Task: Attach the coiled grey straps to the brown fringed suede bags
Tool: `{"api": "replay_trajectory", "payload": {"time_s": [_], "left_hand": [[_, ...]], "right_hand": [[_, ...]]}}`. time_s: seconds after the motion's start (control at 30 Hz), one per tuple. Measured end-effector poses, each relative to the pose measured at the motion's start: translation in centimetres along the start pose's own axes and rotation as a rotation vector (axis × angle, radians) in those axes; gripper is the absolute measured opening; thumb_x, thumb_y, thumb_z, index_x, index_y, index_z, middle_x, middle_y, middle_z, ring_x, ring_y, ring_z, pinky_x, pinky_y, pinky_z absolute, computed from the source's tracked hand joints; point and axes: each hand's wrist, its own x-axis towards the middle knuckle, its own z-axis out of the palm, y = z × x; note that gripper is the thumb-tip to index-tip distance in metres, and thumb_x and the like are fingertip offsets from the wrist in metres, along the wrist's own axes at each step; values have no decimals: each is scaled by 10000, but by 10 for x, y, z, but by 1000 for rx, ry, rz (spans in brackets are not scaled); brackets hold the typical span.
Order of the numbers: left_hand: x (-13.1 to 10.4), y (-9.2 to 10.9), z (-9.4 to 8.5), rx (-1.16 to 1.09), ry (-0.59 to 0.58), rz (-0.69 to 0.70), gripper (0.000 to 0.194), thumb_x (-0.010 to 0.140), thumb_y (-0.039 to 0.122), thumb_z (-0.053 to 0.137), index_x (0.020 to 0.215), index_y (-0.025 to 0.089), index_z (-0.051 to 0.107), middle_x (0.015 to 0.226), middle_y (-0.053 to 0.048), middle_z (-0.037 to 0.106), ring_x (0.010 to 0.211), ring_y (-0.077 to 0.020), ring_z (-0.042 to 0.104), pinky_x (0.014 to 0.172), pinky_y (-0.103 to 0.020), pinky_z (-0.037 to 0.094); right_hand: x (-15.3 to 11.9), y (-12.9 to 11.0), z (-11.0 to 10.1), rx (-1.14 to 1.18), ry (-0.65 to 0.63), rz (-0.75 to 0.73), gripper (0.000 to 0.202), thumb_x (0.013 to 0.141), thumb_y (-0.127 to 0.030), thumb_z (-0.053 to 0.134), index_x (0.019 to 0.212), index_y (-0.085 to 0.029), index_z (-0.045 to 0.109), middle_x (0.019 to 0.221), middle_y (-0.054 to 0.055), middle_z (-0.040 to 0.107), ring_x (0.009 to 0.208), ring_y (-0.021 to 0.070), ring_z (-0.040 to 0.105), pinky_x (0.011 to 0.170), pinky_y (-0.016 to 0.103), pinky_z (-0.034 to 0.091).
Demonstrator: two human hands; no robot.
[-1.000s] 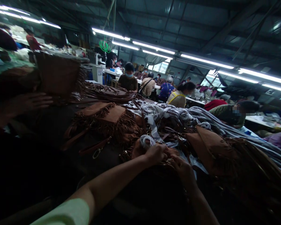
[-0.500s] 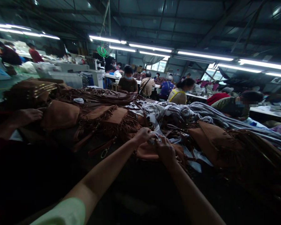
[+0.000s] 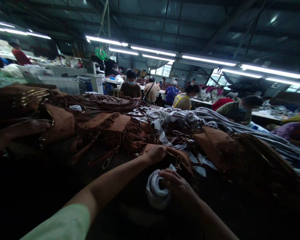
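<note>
My right hand is closed on a coiled strap in whitish wrapping, held low in front of the bags. Its fingers grip the coil's upper right side. Just beyond it, my left hand is closed at the upper edge of a brown bag; its fingertips are hidden. Gold-coloured metal rings show on that bag's right side. Left of my hands lies a brown fringed bag, with a short strap and a metal clip in front.
Whitish wrapped straps are heaped behind the bags and run right. More brown bags lie at the right. At the left, a co-worker's hand touches another brown bag. People sit at tables farther back.
My right hand has come nearer and lower with the wrapped coil, apart from my left hand. My left hand has shifted slightly down, at the bag's edge. The whole view has shifted slightly.
</note>
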Motion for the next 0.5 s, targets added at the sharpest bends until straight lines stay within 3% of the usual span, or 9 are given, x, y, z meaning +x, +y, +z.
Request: {"api": "replay_trajectory", "payload": {"time_s": [0.1,0.23,0.4,0.5], "left_hand": [[9,1,-7,171,-37,98,205,809,277,559,917,208,718,967,-93,696,946,-272,629,828,-329,435],[9,1,-11,282,-19,143,243,849,307,526,972,205,708,975,-94,688,904,-251,634,804,-314,453],[0,12,-14,270,-16,285,233,865,292,519,987,237,710,974,-57,665,897,-210,618,818,-273,443],[-5,19,-14,279,-32,310,216,854,264,533,953,231,722,973,-57,661,901,-203,613,813,-259,429]], "right_hand": [[-11,8,7,43,-64,78,411,908,-91,354,1257,-219,530,1370,95,503,1264,194,431,1013,387,438],[-19,22,0,31,-89,181,421,888,-83,368,1249,-222,533,1377,99,490,1242,188,462,1011,379,439],[-14,55,22,-314,79,502,512,790,-4,370,1232,-164,572,1215,137,609,1132,238,570,967,386,473],[-5,82,47,-380,157,558,506,775,-12,372,1195,-159,615,1136,130,663,1061,246,617,958,385,477]]}}
